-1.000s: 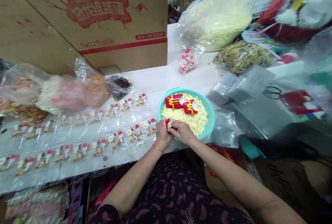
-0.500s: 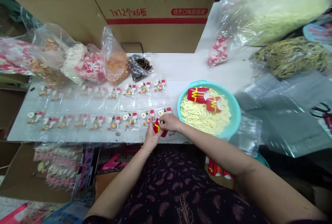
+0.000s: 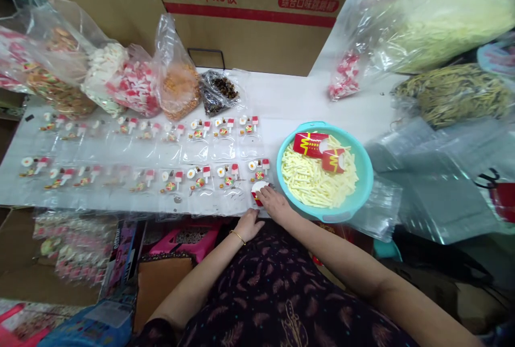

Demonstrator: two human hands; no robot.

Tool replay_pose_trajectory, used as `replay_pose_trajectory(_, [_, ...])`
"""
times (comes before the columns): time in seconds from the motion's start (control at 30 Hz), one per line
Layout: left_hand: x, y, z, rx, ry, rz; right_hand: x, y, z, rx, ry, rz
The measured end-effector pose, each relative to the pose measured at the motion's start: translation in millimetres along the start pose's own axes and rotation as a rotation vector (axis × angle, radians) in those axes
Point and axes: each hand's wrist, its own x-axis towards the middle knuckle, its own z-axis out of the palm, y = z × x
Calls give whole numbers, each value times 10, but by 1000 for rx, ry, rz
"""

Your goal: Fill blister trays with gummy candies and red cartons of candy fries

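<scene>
My right hand rests its fingers on a small red-and-white fries carton at the front edge of the table. The carton lies at the lower end of the rightmost clear bag in the near row, below its miniature food pieces. Just in front of the edge is my left hand, its thumb apart from the fingers and nothing visible in it. Right of my hands stands a turquoise basin of pale yellow miniature fries, with two red fries cartons on top.
Two rows of clear bags with tiny food pieces cover the left side. Behind them stand bags of small pieces and a large cardboard box. On the right lie stacked clear bags and a bag of greenish strands.
The red carton held between both hands now lies by the near row's rightmost bag under my right fingers. My left hand has let go and drawn back toward me. The view has shifted slightly.
</scene>
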Motion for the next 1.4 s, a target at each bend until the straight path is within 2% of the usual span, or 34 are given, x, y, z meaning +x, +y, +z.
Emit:
replay_pose_trajectory(0.17, [2,-9,-19,82,43,-14,18,76,114,59,-108,114])
replay_pose_trajectory(0.27, [5,26,-111,121,129,-13,-81,96,113,101,-36,121])
replay_pose_trajectory(0.37, [64,78,-186,191,273,159,-312,78,122,156,54,80])
replay_pose_trajectory(0.43, [137,105,-190,257,322,270,-443,64,154,169,49,65])
replay_pose_trajectory(0.57, [294,114,-142,420,301,260,-485,82,267,169,-1,66])
replay_pose_trajectory(0.77, [382,99,-171,630,164,256,-386,174,412,128,43,74])
replay_pose_trajectory(0.93, [290,56,-235,612,186,302,-483,197,375,105,101,75])
replay_pose_trajectory(1.0, [237,44,-243,597,230,303,-523,191,357,126,108,15])
replay_pose_trajectory(1.1, [196,45,-225,600,259,272,-527,172,381,158,72,-67])
replay_pose_trajectory(1.27, [250,62,-196,623,188,286,-448,186,504,167,1,-48])
replay_pose_trajectory(1.4, [274,130,-272,655,190,288,-429,224,516,243,-46,-71])
